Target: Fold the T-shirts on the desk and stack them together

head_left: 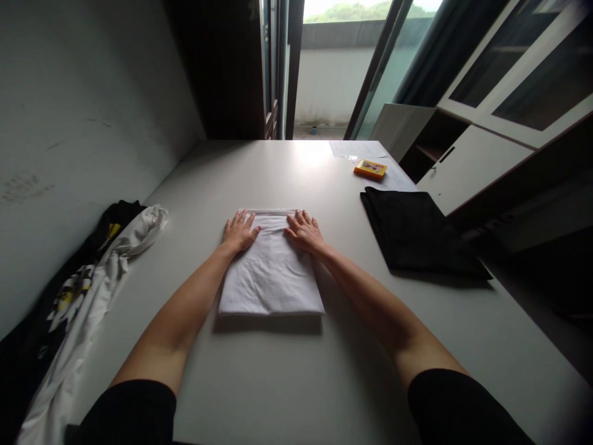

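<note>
A white cloth garment (271,278), folded into a neat rectangle, lies flat on the white table (259,377). Its far edge shows a thin, shiny strip, perhaps clear plastic. On its far left corner rests my left hand (239,232), palm down with the fingers spread. My right hand (304,231) presses on the far right corner in the same way, fingers apart. Neither hand grips anything. Faint wrinkles run across the fabric between the hands.
Folded black cloth (424,235) lies at the right. Beyond it are an orange-yellow box (370,169) and papers (356,149). Along the left wall, black and white clothes (99,278) are heaped. A white cabinet (477,167) stands past the table's right edge.
</note>
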A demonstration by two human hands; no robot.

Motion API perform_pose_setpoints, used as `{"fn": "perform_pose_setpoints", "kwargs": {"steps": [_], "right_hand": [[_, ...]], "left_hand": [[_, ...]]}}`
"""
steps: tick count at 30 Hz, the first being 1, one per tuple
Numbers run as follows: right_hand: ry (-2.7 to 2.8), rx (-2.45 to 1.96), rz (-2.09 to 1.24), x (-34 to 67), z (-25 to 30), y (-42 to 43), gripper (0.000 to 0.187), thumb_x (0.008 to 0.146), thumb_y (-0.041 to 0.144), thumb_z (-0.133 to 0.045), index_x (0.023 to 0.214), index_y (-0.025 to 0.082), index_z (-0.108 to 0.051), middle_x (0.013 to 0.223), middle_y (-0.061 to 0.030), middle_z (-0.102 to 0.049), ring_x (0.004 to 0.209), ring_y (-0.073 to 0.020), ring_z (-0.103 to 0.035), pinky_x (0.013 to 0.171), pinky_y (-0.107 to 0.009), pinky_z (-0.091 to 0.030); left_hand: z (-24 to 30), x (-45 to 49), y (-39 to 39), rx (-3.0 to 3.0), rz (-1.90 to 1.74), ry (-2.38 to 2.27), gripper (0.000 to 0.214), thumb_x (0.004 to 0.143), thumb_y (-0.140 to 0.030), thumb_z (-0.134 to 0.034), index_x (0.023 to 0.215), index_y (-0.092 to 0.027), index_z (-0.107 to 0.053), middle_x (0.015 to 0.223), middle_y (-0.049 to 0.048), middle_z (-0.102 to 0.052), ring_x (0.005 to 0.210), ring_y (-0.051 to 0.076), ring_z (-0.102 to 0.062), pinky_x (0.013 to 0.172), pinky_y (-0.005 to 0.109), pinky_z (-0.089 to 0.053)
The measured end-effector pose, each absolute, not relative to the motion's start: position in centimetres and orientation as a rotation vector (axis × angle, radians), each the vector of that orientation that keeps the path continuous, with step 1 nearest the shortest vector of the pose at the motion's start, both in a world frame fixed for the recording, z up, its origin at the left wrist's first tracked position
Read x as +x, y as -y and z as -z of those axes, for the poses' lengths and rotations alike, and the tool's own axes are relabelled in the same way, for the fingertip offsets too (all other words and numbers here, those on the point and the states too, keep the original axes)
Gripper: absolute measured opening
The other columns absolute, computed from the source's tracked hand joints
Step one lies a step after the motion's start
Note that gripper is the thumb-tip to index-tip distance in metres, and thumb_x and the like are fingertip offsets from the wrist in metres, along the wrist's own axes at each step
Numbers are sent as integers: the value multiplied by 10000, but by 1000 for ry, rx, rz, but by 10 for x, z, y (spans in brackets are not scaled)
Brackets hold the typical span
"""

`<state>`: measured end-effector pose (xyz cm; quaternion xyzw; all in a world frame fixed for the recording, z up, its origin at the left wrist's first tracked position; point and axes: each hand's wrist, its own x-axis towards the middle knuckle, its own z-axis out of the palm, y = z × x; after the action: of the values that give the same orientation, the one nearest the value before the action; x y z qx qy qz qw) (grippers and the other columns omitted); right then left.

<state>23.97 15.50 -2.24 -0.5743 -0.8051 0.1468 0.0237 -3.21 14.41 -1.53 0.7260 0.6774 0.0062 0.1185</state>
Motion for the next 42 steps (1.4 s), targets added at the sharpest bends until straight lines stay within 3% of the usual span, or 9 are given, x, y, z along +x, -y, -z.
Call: {"fn": "perform_pose_setpoints", "kwargs": {"steps": [6,13,18,22,28,32,37,39,42], "right_hand": [[2358,-1898,-314,263,22,-121,667,1053,601,-351,1592,212,-412,1684,-158,-289,1557,-332,-248,1242,-520,-215],[2286,-1830,-343,258,18,-115,597,1044,515,-440,1556,209,-449,1591,-126,-460,1463,-302,-385,1212,-464,-275],[2107,-1946,-332,235,9,-136,622,978,490,-563,1526,208,-479,1374,-167,-613,1281,-333,-525,1073,-436,-424],[2099,-1975,-517,219,3,-145,594,975,374,-566,1551,275,-458,1280,-127,-679,1130,-300,-646,976,-392,-493],[2106,-1768,-607,229,5,-145,517,965,225,-545,1474,311,-578,1382,-45,-663,1187,-248,-657,1035,-346,-493],[2096,-1556,-705,241,8,-135,520,958,243,-576,1473,315,-579,1378,-5,-673,1209,-219,-654,1065,-318,-483],[2091,-1531,-710,237,10,-124,582,949,179,-543,1515,314,-540,1507,1,-576,1285,-221,-618,1101,-312,-464],[2074,-1546,-701,235,8,-124,593,950,132,-491,1517,296,-542,1526,1,-558,1303,-213,-609,1106,-306,-461],[2017,-1529,-732,242,-3,-129,586,972,133,-450,1529,296,-527,1491,17,-590,1293,-185,-618,1100,-289,-465]], "left_hand": [[-4,-50,-102,2124,-77,-2088,678,1058,-507,-348,1629,-142,-340,1714,163,-199,1584,347,-173,1260,566,-173],[-21,-42,24,2722,-126,-1097,675,1059,-550,-423,1641,-223,-322,1719,99,-209,1592,302,-168,1294,518,-101],[-29,-40,66,2782,-54,-903,721,1057,-491,-472,1672,-214,-218,1725,125,-148,1600,328,-118,1288,553,-52],[-42,-8,67,2730,13,-784,747,1019,-490,-558,1659,-241,-264,1726,120,-141,1596,357,-123,1274,599,-60],[-53,49,71,2614,-108,-385,712,1057,-614,-390,1660,-263,-247,1699,73,-281,1588,292,-198,1287,574,-49],[-51,46,71,2664,-200,-584,755,1004,-528,-578,1633,-223,-292,1655,107,-367,1543,311,-286,1275,527,-186],[-41,33,69,2838,-232,-1037,283,1019,-315,-587,1264,-174,-596,1160,124,-647,1040,276,-604,925,437,-500],[-39,37,67,2900,-207,-1028,108,1028,-190,-522,1082,-189,-616,973,73,-633,859,230,-587,769,367,-498],[-39,52,61,2830,-231,-990,156,1039,-139,-465,963,-203,-585,895,38,-601,775,190,-562,678,303,-461]]}}
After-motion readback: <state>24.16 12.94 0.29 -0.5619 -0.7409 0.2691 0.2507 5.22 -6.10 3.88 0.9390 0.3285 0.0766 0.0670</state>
